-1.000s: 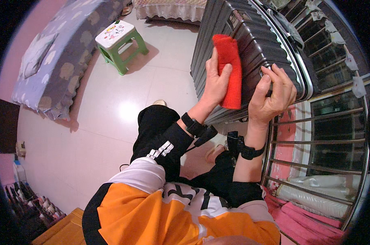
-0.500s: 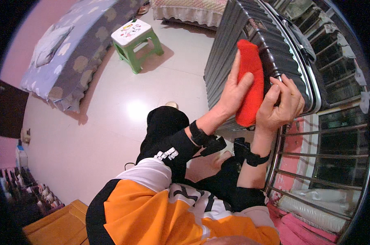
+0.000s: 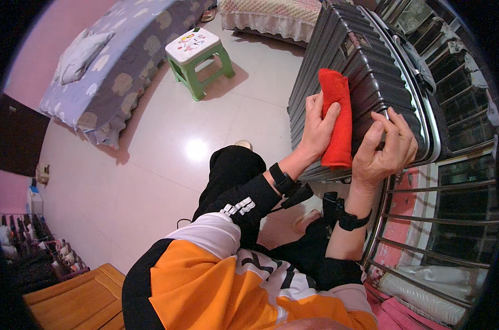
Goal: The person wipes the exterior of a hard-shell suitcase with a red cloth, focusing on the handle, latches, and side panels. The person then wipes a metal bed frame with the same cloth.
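A folded red cloth (image 3: 337, 132) is gripped in my left hand (image 3: 318, 129), with the thumb lying over its near face and the fingers behind it. It lies upright against the ribbed dark grey suitcase (image 3: 315, 77). Just right of the cloth is my right hand (image 3: 386, 146), its fingers loosely bent and the thumb apart from them. Its fingertips are at the suitcase's ribbed side, close to a shiny metal bit; whether they touch it I cannot tell. Nothing shows in that hand.
A green stool (image 3: 200, 63) with a white printed seat stands on the tiled floor (image 3: 156, 192). Beds line the far side, one with a blue-grey cover (image 3: 103, 77). Metal window bars (image 3: 442, 217) run along the right. A wooden cabinet (image 3: 81, 300) is at lower left.
The view has shifted, so the room appears slightly further right. The red cloth sits lower against the suitcase relative to my right fingertips, and my right thumb and fingers look a little more spread.
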`<action>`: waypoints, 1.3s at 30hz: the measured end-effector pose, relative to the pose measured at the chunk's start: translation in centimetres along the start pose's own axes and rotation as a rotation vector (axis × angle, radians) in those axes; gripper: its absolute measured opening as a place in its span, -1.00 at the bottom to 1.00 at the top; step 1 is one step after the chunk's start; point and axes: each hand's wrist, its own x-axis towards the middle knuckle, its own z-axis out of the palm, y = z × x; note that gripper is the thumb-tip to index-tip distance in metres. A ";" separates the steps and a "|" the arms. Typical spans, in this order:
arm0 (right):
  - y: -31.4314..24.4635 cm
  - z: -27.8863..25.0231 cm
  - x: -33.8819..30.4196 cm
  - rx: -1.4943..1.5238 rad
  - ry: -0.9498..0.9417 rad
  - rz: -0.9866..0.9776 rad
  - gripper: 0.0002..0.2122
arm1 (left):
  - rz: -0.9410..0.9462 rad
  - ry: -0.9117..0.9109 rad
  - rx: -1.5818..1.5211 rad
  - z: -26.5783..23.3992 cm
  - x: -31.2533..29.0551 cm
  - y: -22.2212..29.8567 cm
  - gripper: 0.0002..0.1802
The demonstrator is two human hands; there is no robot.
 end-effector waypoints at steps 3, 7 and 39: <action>0.1 0.0 0.0 -0.007 -0.006 0.004 -0.88 | -0.033 0.053 -0.057 0.4 -0.1 1.8 -0.27; 0.0 0.1 0.1 -0.013 -0.006 0.002 -0.87 | 0.344 0.017 -0.095 1.0 -0.7 4.9 -0.18; -0.5 0.2 0.1 0.019 -0.031 0.037 -0.87 | 0.112 -0.150 -0.121 -0.4 0.1 3.6 -0.15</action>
